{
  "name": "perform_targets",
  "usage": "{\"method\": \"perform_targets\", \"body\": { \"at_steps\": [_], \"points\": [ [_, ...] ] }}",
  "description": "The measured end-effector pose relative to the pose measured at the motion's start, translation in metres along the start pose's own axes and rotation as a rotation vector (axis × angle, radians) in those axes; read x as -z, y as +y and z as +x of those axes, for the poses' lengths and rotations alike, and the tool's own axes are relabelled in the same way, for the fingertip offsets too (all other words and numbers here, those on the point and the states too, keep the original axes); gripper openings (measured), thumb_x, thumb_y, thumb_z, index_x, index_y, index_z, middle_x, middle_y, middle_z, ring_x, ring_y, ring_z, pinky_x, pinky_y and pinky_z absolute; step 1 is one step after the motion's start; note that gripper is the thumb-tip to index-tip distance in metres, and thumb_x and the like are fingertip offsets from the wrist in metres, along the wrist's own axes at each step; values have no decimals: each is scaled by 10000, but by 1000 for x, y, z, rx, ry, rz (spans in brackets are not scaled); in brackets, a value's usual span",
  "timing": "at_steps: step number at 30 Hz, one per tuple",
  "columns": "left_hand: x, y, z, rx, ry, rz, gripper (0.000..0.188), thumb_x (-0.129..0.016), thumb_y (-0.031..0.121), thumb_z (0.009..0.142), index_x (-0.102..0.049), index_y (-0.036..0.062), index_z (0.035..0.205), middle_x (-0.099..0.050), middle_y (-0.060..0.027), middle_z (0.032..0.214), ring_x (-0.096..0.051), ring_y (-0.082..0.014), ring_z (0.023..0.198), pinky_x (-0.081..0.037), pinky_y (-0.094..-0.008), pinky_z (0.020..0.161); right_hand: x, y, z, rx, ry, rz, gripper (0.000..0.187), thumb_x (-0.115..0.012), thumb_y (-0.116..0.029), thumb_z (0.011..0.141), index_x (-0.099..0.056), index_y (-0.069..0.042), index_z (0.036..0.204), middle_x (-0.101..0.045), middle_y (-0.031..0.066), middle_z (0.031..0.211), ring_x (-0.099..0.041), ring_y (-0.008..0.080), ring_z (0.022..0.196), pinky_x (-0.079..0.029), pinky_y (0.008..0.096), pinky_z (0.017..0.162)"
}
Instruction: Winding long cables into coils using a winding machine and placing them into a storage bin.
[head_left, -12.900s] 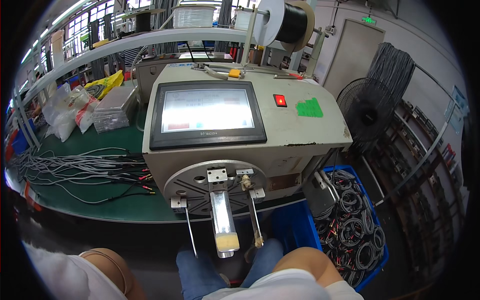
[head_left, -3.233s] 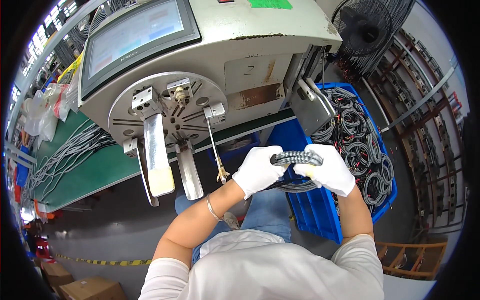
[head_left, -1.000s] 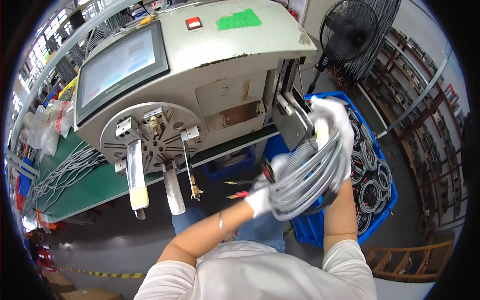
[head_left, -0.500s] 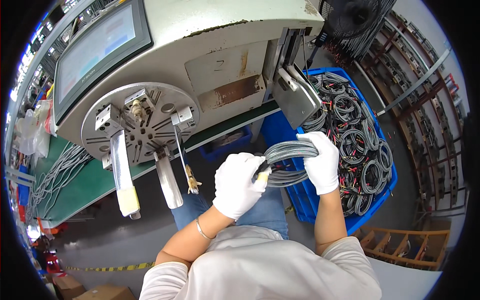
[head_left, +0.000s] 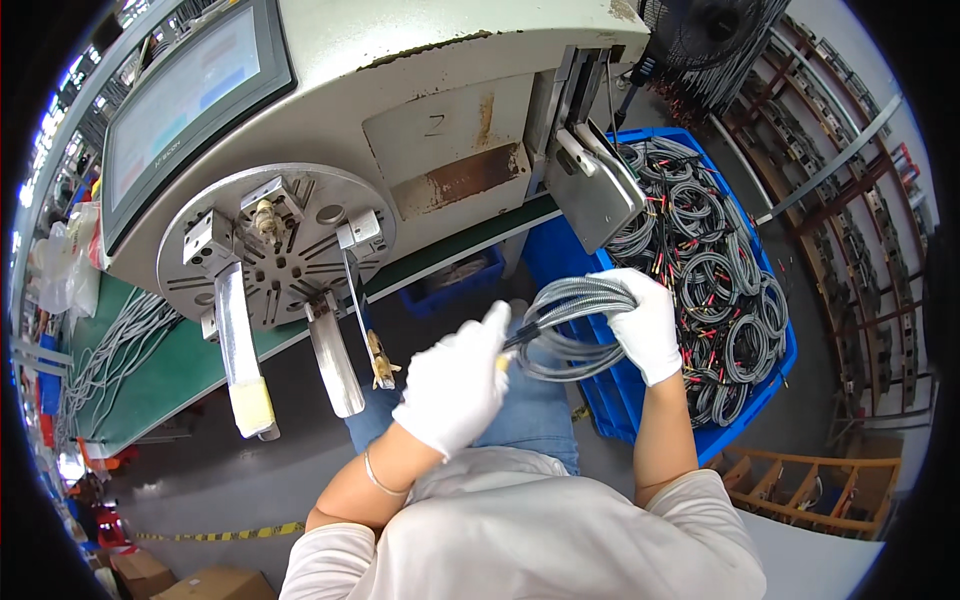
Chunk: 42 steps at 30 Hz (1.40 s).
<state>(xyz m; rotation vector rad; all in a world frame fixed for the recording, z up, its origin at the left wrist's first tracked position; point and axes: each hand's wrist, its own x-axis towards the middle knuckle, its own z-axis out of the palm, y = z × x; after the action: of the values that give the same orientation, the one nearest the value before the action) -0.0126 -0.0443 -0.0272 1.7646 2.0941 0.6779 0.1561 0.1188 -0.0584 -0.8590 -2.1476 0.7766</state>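
A coil of grey braided cable (head_left: 575, 300) hangs in front of my lap. My right hand (head_left: 645, 325), in a white glove, is closed around the coil's right side. On the coil's left, my white-gloved left hand (head_left: 457, 385) is closed on the cable's black end section (head_left: 522, 336), with its thumb sticking up. A bit of yellow shows at the left fingertips; what it is I cannot make out. Left of my hands stands a round slotted metal faceplate (head_left: 280, 250) on a machine, with long metal arms (head_left: 333, 360) pointing toward me, one tipped in yellow.
At right a blue bin (head_left: 785, 350) holds many coiled cables with red and yellow ends. A screen (head_left: 185, 100) sits on the machine (head_left: 440, 90). Loose grey cables (head_left: 125, 335) lie on the green bench at left. A fan (head_left: 700, 35) and racks (head_left: 850, 200) stand beyond.
My left hand has moved left and slightly down, pulling the black end section out from the coil. The coil's loops have spread a little; my right hand stays nearly in place.
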Motion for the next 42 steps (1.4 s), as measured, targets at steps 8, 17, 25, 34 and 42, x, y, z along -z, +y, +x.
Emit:
{"method": "perform_targets", "body": {
  "at_steps": [8, 17, 25, 34, 42],
  "points": [
    [-27, -33, 31, -227, 335, -193, 503, -732, 220, 777, -530, -20, 1170, -660, -126, 903, -655, -197, 744, -523, -287, 683, 15, -21, -1, -359, -342, 621, 224, -635, 15, 684, -623, 6, 907, -626, 32, 746, -542, 99, 614, -436, 218, 575],
    [-17, -21, 33, 197, -237, -1001, 219, -729, 139, 795, -572, 22, 893, -606, -37, 714, -564, -73, 584, -461, -204, 549, 4, -34, 13, 55, -350, 67, 191, -668, -23, 719, -595, -23, 895, -628, 75, 711, -565, 145, 588, -454, 267, 563],
    [-5, -28, 36, 229, -336, -1154, 207, -724, 168, 812, -570, 32, 834, -577, -18, 646, -503, -61, 499, -418, -205, 486, 7, -37, 20, -183, -318, 257, 205, -654, 5, 699, -607, -14, 898, -605, 88, 709, -580, 162, 602, -462, 263, 578],
    [8, -12, 45, 111, -480, -1087, 244, -678, 254, 859, -590, 28, 840, -548, -6, 629, -493, -63, 510, -399, -215, 474, 8, -38, 29, 221, -375, 131, 306, -670, 36, 699, -651, -22, 999, -635, 91, 748, -606, 154, 641, -490, 258, 632],
    [8, 22, 45, -18, -286, -853, 288, -639, 297, 882, -610, 12, 914, -560, -18, 702, -491, -101, 591, -423, -245, 550, 15, -49, 26, 302, -272, 69, 220, -701, -29, 735, -667, -4, 950, -673, 104, 802, -647, 141, 696, -499, 247, 637]
  ]
}}
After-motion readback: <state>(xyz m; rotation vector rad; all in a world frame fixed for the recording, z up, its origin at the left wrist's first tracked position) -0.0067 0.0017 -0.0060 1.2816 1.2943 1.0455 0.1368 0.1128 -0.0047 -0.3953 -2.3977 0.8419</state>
